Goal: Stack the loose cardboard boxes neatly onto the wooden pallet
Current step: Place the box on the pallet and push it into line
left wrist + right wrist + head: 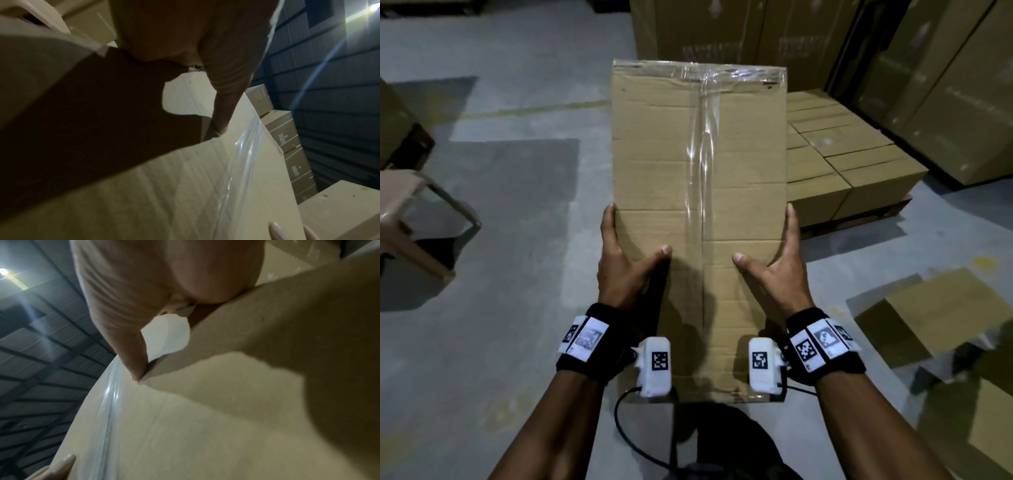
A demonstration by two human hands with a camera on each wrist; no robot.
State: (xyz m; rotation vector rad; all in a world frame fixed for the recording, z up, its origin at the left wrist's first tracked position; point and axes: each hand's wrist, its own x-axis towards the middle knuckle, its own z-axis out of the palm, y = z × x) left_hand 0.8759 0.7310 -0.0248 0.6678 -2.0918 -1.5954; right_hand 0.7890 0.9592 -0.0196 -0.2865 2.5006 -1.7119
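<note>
A long brown cardboard box [698, 171], taped down its middle with clear tape, is held up in front of me, long side pointing away. My left hand [633, 240] grips its left edge and my right hand [765, 236] its right edge, thumbs on top and fingers down the sides. In the left wrist view the left hand [205, 48] lays its thumb on the box [185, 186]. In the right wrist view the right hand [144, 288] does the same on the box [185, 426]. Behind the box to the right, a wooden pallet [859, 221] carries a flat layer of stacked boxes [842, 154].
A loose cardboard box [928, 315] lies on the floor at the right. A beige plastic stool [410, 219] stands at the left. Tall stacks of large cartons [739, 31] line the back and right. Grey concrete floor [517, 205] spreads to the left.
</note>
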